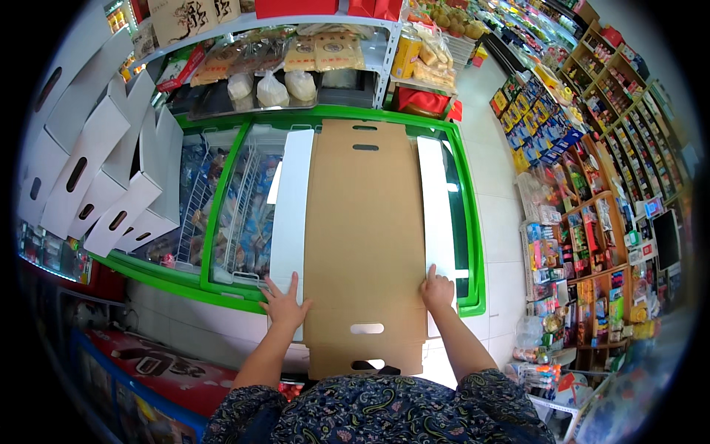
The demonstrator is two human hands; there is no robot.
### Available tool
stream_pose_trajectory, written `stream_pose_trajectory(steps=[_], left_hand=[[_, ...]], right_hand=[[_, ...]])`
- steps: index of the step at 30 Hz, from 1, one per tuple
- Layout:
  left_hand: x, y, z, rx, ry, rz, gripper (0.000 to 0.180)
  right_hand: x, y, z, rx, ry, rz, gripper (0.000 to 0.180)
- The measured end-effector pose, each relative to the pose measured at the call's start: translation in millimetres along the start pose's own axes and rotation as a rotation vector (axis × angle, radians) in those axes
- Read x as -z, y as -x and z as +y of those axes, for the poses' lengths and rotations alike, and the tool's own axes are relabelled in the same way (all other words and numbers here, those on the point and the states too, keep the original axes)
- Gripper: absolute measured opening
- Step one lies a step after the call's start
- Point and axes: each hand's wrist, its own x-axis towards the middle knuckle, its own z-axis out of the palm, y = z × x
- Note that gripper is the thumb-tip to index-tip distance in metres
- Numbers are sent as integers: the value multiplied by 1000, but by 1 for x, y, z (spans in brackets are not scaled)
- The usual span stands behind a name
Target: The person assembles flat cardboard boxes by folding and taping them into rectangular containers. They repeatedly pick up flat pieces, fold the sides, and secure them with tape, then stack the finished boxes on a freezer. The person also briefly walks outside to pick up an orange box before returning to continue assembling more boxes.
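Cardboard sheet (364, 237) on the freezer (222, 222) looks light, bendy; your hands (285, 305) (438, 290) press flat, open, at its near side edges.

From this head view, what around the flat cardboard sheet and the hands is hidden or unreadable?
- Freezer glass lid under the cardboard sheet: covered by the sheet.
- Left hand and right hand palms: pressed face down.
- Sheet's near edge: hidden by the patterned clothing.
- Far shelf goods: too small.

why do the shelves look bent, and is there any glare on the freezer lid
Head view: the fisheye lens bows the shelves toward the dark rim; a pale streak of glare crosses the freezer glass; the flat cardboard under the left hand and right hand is evenly lit and sharp.
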Motion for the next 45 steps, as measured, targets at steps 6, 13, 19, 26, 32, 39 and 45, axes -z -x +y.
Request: stream_pose_trajectory(steps=[6, 13, 19, 26, 32, 39, 45], left_hand=[[-46, -44, -59, -160, 320, 210, 75], [15, -40, -43, -192, 301, 54, 85], [37, -15, 13, -343, 92, 156, 60], [47, -27, 70, -399, 116, 208, 21], [7, -44, 92, -337, 50, 98, 16], [22, -2, 80, -368, 183, 281, 29], [12, 2, 56, -684, 166, 438, 35]], right_hand=[[-22, 1, 35, -277, -298, 356, 62], [29, -9, 61, -439, -502, -60, 71], [79, 6, 14, -312, -312, -101, 54], [94, 6, -3, -193, -192, -1, 21], [65, 6, 23, -287, -208, -35, 25], [73, 31, 29, -52, -165, -30, 53], [85, 76, 53, 203, -279, -47, 47]])
